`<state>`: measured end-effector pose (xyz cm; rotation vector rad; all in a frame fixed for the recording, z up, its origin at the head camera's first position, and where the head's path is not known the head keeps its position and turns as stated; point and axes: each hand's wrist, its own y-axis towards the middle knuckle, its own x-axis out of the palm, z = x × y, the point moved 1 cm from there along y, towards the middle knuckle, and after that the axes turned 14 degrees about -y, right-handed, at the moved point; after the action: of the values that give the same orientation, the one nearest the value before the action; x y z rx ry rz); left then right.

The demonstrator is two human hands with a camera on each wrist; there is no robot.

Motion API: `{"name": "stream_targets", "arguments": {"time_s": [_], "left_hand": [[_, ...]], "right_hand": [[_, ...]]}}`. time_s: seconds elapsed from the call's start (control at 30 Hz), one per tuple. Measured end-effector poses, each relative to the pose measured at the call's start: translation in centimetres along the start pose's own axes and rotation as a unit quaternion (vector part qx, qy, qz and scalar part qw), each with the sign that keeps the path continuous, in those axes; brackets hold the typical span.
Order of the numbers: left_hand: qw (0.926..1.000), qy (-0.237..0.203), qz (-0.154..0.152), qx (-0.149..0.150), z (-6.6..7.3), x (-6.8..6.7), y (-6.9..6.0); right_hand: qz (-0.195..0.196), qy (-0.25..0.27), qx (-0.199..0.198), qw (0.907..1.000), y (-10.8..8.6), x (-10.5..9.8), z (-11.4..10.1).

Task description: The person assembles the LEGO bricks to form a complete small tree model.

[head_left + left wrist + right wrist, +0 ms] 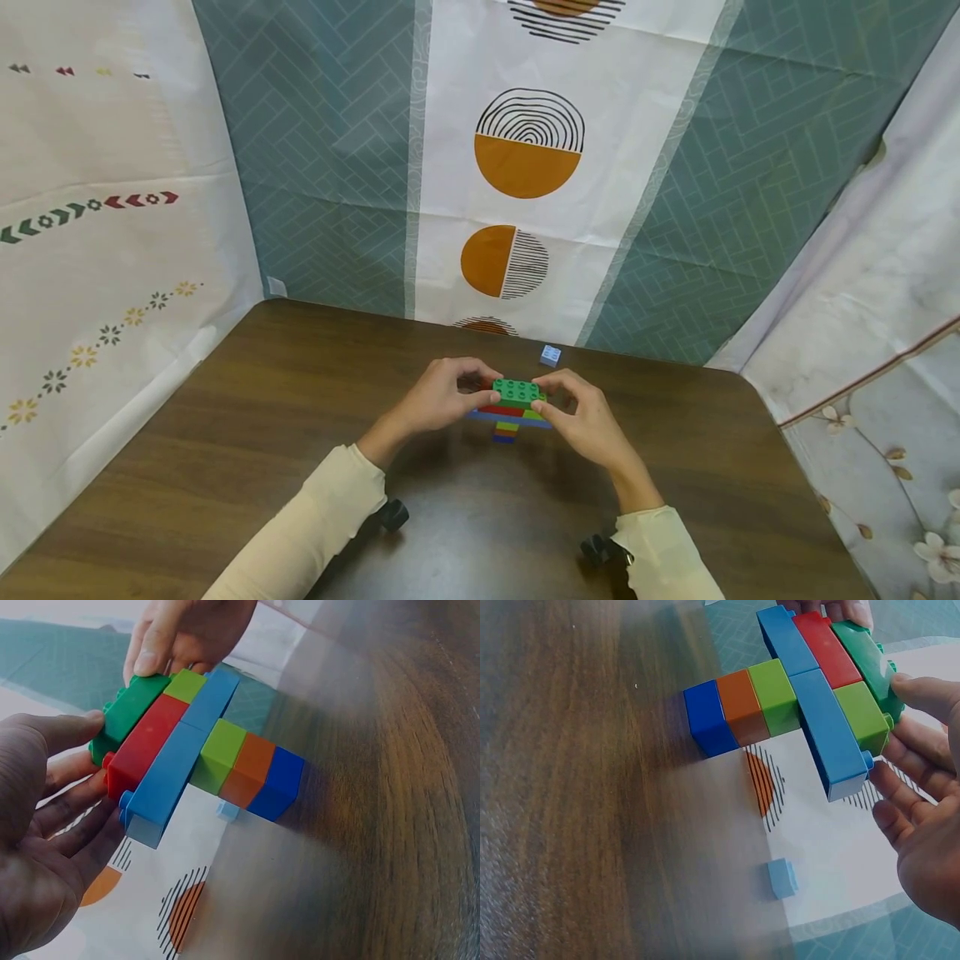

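Observation:
A stepped toy-brick structure stands on the table. Its narrow stem stacks a dark blue brick [277, 784], an orange brick [248, 771] and a lime brick [218, 756]. Over the stem runs a row of two blue bricks [829, 731], topped by a red brick [147, 746] and another lime brick [862, 716]. The green brick [516, 392] forms the uppermost layer. My left hand [444, 395] pinches its left end, with the thumb on the near side and other fingers behind the structure. From the opposite end, my right hand [588, 421] pinches the same green brick.
A small light blue brick [551, 356] lies apart, near the back edge of the brown wooden table [300, 400]. Patterned cloth [330, 167] hangs behind the table, and pale cloths flank it left and right.

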<state>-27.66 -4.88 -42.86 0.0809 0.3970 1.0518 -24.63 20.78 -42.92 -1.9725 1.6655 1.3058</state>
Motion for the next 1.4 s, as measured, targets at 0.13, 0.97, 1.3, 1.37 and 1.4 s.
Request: {"name": "stream_targets", "arguments": {"time_s": [0.13, 0.97, 1.3, 1.37, 1.4], "left_hand": [[1.0000, 0.003, 0.000, 0.005, 0.1, 0.0, 0.1], [0.9995, 0.012, -0.024, -0.016, 0.5, 0.4, -0.1], [0.9996, 0.016, -0.017, -0.018, 0.3, -0.3, -0.2], [0.9995, 0.017, -0.019, -0.017, 0.4, -0.2, -0.1], [0.9995, 0.017, -0.021, -0.016, 0.4, -0.2, 0.0]], "right_hand": [[0.004, 0.005, -0.009, 0.9999, 0.1, 0.1, 0.2], [-0.014, -0.008, 0.000, 0.9999, -0.7, -0.3, 1.0], [-0.039, -0.009, 0.011, 0.9991, 0.0, -0.6, 0.7], [-0.032, -0.004, 0.012, 0.9994, 0.0, -0.8, 1.0], [-0.027, -0.002, 0.012, 0.9995, -0.1, -0.9, 1.1]]}}
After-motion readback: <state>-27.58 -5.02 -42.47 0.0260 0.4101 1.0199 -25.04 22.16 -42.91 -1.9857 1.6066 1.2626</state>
